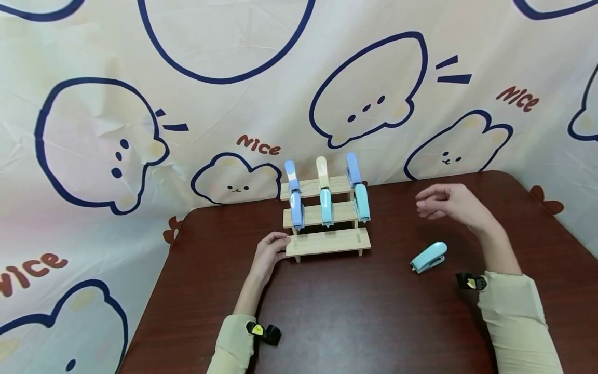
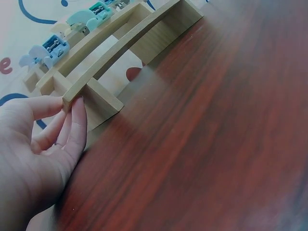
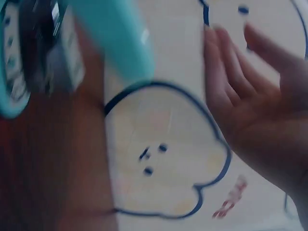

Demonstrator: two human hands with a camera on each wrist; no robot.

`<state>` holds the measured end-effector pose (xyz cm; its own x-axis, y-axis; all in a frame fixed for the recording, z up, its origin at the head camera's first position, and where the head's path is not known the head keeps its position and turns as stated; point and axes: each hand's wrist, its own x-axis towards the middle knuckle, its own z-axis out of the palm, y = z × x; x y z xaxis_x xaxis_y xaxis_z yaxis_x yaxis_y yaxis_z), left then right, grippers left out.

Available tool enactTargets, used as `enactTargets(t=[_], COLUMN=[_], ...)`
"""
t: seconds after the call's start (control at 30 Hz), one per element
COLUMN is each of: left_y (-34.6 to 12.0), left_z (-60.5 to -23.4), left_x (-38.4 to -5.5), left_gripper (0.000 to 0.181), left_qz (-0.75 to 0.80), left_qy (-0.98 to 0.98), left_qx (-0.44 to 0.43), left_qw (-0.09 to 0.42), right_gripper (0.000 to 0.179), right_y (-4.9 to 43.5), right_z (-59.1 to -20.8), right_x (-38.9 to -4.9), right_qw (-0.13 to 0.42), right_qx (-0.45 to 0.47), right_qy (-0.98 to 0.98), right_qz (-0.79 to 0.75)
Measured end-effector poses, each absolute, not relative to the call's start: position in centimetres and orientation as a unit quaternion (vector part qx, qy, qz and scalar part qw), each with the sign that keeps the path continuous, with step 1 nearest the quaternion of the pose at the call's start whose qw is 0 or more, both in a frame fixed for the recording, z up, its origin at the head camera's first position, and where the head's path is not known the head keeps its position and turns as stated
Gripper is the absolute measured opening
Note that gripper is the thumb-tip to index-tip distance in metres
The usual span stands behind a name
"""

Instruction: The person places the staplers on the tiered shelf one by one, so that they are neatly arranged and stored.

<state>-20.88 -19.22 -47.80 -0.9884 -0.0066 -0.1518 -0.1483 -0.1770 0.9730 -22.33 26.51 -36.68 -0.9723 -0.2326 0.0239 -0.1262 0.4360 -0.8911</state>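
A three-step wooden rack (image 1: 328, 242) stands at the back of the table, and several small staplers sit on its two upper steps. The left hand (image 1: 268, 258) pinches the left end of the lowest step between thumb and fingers; the left wrist view shows this hand (image 2: 43, 149) gripping the board's edge. To the right of the rack, a teal stapler (image 1: 429, 257) lies on the table. My right hand (image 1: 450, 203) hovers beyond that stapler, fingers loosely bent and holding nothing. In the right wrist view, the teal stapler (image 3: 118, 41) looks large and blurred, apart from the hand (image 3: 260, 101).
The top step bears a cream stapler (image 1: 322, 172) between two blue ones. On the middle step are a blue stapler (image 1: 296, 210) and two teal ones. A cartoon-printed cloth (image 1: 224, 114) hangs behind the dark brown table (image 1: 364, 311).
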Motion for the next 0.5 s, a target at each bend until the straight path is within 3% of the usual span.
enactTargets(t=[0.17, 0.5], left_y=[-19.2, -19.2], left_z=[-47.9, -47.8], left_x=[-20.8, -20.8], left_gripper=[0.017, 0.016], left_qz=[0.760, 0.756], left_qy=[0.646, 0.650], left_qx=[-0.058, -0.060], left_qw=[0.050, 0.050], right_gripper=[0.051, 0.065], right_y=[29.0, 30.1], right_z=[-38.1, -38.4], right_x=[-22.7, -22.1], right_qw=[0.186, 0.323], right_qx=[-0.127, -0.074], right_qy=[0.833, 0.835], right_qz=[-0.505, -0.439])
